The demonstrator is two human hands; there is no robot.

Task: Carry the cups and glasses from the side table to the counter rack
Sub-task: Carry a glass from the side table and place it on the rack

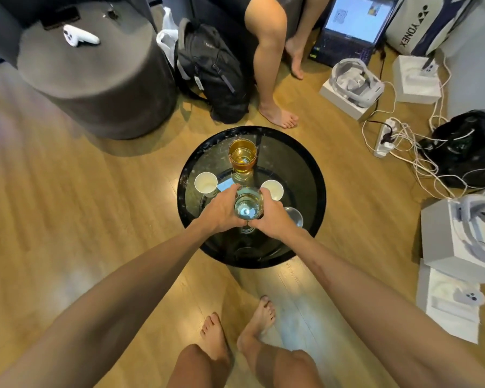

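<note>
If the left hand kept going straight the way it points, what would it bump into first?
Probably the amber glass. The left hand, gripping the clear glass together with the right hand, points up the side table toward it, though depth is hard to judge.

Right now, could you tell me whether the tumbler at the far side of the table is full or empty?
Nearly full: the far tumbler stands upright, amber liquid near its rim.

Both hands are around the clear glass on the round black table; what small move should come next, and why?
Probably lift the clear drinking glass straight up, level. Left hand and right hand already wrap its sides, it seems to hold liquid, and white paper cups stand close on either side.
</note>
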